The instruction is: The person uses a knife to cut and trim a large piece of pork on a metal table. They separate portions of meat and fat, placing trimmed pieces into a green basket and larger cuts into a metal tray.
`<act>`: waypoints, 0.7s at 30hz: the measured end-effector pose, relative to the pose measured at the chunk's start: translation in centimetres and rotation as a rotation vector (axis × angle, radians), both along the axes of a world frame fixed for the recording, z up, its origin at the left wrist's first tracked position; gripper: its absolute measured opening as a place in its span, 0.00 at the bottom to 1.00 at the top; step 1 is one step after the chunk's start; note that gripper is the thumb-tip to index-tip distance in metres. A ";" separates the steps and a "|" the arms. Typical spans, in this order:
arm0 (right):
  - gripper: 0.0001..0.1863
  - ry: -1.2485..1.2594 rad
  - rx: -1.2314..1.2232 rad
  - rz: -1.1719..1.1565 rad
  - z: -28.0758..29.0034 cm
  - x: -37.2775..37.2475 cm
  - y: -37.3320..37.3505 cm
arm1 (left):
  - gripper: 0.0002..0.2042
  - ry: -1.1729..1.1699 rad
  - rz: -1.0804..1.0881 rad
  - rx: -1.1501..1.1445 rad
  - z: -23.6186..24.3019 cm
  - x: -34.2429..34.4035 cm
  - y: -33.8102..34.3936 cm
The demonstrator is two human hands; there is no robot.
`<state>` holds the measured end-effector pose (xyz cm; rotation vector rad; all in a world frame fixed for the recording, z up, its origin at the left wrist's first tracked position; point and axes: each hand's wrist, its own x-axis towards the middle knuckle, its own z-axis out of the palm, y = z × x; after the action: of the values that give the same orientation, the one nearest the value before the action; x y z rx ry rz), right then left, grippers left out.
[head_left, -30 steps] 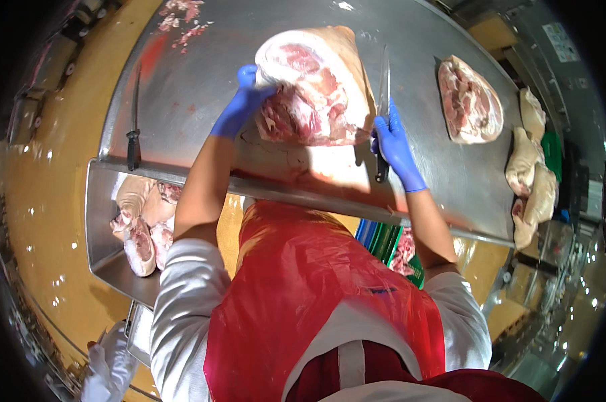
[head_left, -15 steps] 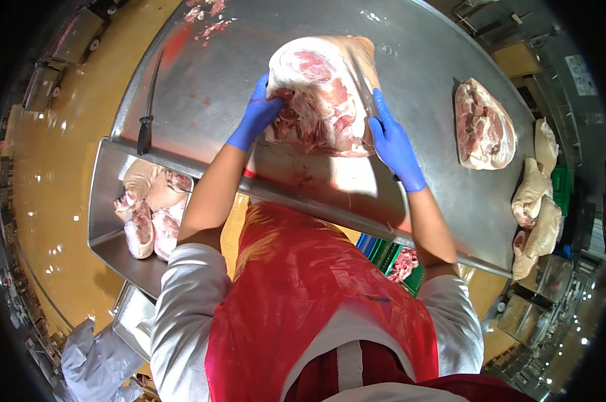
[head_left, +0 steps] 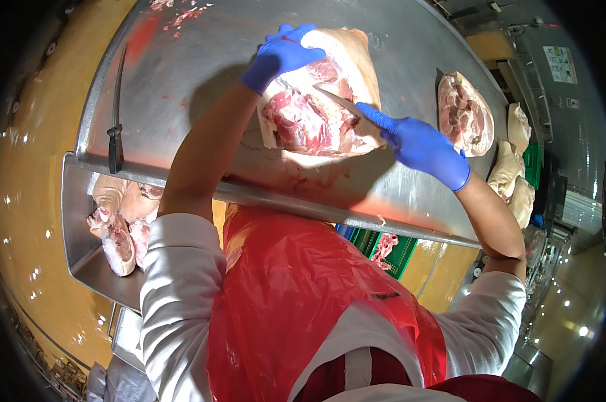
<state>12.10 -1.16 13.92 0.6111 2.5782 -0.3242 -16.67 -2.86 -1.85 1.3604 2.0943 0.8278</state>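
A large pork cut [head_left: 299, 124] lies on the steel table in front of me, its pink flesh facing up and pale skin along the right side. My left hand [head_left: 283, 53], in a blue glove, rests on its far left edge with fingers spread. In my right hand [head_left: 423, 144], also gloved in blue, is a knife [head_left: 343, 100]. The index finger stretches along the knife, and the blade points left across the flesh. The knife's handle is hidden inside the fist.
On the metal table [head_left: 216, 144], a long thin black-handled rod [head_left: 115, 144] lies left. Another pork cut [head_left: 465, 114] sits right, near several skin-on pieces [head_left: 507, 171]. A steel bin [head_left: 75, 221] of meat stands lower left, a green crate [head_left: 403, 254] below the table edge.
My left hand has moved from the cut's left side up onto its far edge. My right hand has left the right side and brought the knife blade over the flesh.
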 end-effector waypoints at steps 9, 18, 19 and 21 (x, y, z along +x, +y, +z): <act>0.34 0.025 -0.549 0.001 -9.8 -10.3 4.3 | 0.37 0.122 0.079 0.040 -0.8 -1.1 2.2; 0.55 0.348 -0.523 -0.502 0.7 0.0 1.9 | 0.31 0.048 0.141 0.117 -1.7 -1.6 1.4; 0.67 0.466 -0.459 -0.465 -1.2 4.7 1.0 | 0.31 0.038 0.138 0.132 -1.5 -1.3 1.7; 0.72 0.664 -0.184 -0.316 -6.5 8.6 -0.8 | 0.31 0.018 0.127 0.160 -1.5 -0.4 2.2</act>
<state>20.71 -1.94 7.42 0.9720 3.0026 -1.0047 -17.12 -0.61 -3.34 1.3294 2.1859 1.0587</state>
